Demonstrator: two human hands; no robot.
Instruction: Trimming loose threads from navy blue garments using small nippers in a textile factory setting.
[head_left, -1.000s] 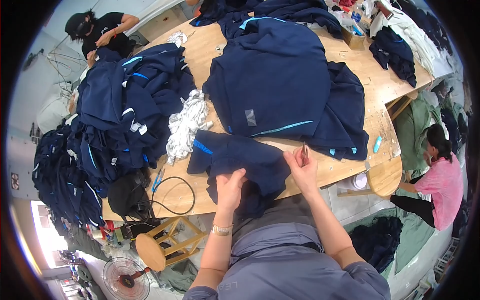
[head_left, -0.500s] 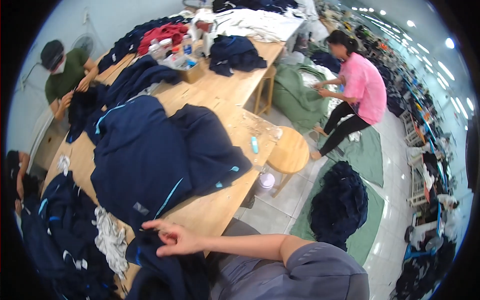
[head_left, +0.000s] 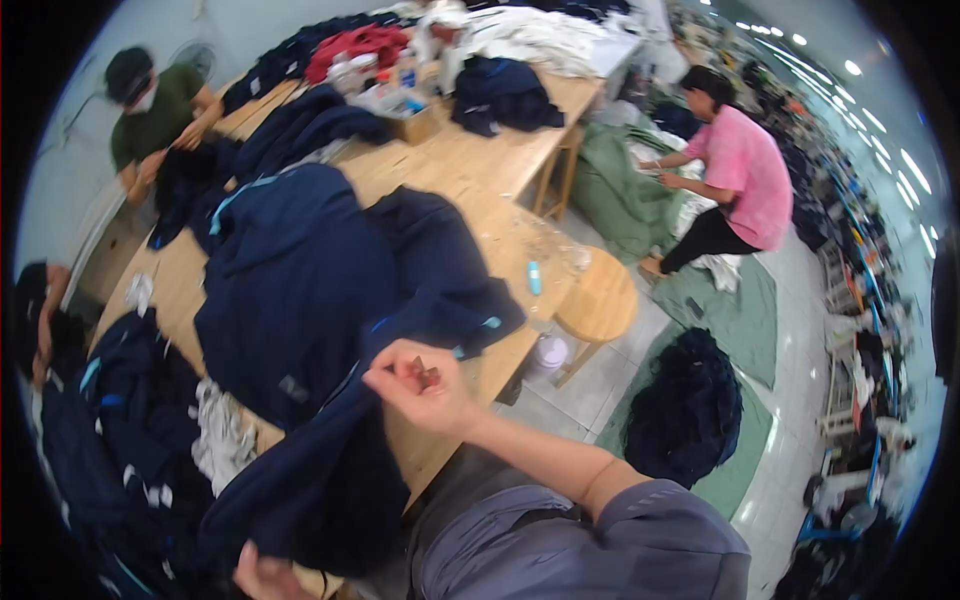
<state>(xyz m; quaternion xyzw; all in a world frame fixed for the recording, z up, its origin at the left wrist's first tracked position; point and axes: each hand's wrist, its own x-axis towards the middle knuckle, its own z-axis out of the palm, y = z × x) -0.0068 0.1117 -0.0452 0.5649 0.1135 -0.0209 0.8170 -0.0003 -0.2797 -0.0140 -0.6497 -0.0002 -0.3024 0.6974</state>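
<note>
A navy garment point(head_left: 320, 470) stretches between my two hands at the near edge of the table. My right hand point(head_left: 425, 385) is closed, its thumb and fingertips pinching the garment's upper edge. A small reddish-brown, pointed metal thing point(head_left: 426, 374) sits within that palm; its kind is too small to tell. Low in the picture, my left hand point(head_left: 268, 575) is closed at the garment's lower edge, slightly blurred and partly cut off. Just beyond lies a large navy garment pile point(head_left: 290, 280) with light blue trim.
Navy garments point(head_left: 130, 440) and white cloth scraps point(head_left: 222, 435) lie at left. A turquoise small tool point(head_left: 534, 278) rests near a wooden stool point(head_left: 598, 295). One person point(head_left: 165, 115) handles dark cloth across the table; another, in pink point(head_left: 745, 175), bends over a green sack point(head_left: 620, 190).
My right hand has risen away from me and now pinches the navy garment, pulling it up and spread out. My left hand has come into view at the bottom. The view has shifted slightly.
</note>
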